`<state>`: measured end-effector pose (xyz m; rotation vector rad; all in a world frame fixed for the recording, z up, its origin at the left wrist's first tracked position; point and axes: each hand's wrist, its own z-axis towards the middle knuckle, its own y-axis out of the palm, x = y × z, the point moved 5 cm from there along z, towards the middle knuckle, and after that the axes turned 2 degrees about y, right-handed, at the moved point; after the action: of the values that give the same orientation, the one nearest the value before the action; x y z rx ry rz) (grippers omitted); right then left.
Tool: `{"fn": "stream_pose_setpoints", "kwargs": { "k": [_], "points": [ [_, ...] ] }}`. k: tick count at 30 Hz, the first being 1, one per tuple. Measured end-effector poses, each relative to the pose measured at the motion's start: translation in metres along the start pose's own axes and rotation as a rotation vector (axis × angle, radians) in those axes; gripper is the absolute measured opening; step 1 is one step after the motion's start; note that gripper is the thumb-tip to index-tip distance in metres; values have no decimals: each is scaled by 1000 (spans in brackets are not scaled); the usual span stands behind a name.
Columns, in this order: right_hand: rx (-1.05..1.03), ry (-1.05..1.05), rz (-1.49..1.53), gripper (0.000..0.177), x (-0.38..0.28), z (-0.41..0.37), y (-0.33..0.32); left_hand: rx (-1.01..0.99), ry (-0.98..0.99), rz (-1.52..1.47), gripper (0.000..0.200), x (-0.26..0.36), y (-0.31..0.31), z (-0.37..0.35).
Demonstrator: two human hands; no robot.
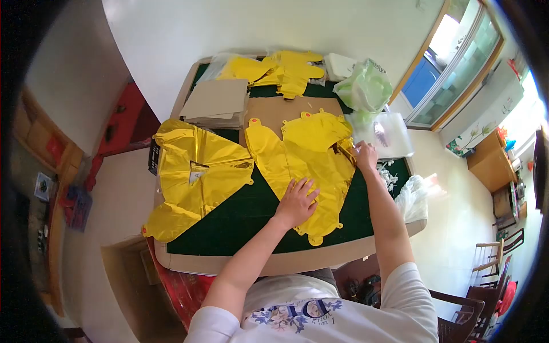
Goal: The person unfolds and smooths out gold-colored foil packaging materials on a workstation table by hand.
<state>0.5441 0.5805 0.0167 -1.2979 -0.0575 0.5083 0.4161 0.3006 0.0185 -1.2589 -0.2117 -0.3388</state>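
A flat, uninflated gold foil balloon [311, 163] with small tabs along its edges lies across the middle of the green-topped table. Resting on its lower part is my left hand [297, 203], palm down with the fingers spread. My right hand [366, 156] has its fingers closed at the balloon's right edge, where the foil is creased and lifted. To the left lies another flat gold foil balloon [214, 171], with a cut-out opening near its middle. Beneath the upper part of the middle balloon is a brown cardboard sheet [274, 108].
A stack of grey-brown cards [214, 103] sits at the back left, beside more gold foil pieces [294, 71]. A green and white plastic bag [364, 88] stands above clear plastic bags [392, 134]. White plastic [413, 197] hangs at the table's right edge.
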Motion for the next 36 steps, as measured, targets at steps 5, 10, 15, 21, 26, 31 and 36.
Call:
{"fn": "stream_pose_setpoints", "kwargs": {
  "k": [5,10,15,21,26,31,36],
  "points": [
    [149,29,160,15,1,22,6,22,0,1,38,-1,1,-1],
    [9,57,166,26,11,23,-3,14,19,13,38,2,-2,0],
    [-183,68,160,31,11,22,17,34,14,3,38,0,0,-1],
    [101,99,217,22,19,29,-17,9,6,-1,38,1,-1,0],
    [101,11,132,33,17,17,-14,-43,-21,-9,40,1,-3,0],
    [-110,12,134,39,11,15,10,-20,-5,3,39,0,-1,0],
    [-161,51,182,31,9,22,11,-22,-6,-11,40,0,-1,-1]
  ]
}}
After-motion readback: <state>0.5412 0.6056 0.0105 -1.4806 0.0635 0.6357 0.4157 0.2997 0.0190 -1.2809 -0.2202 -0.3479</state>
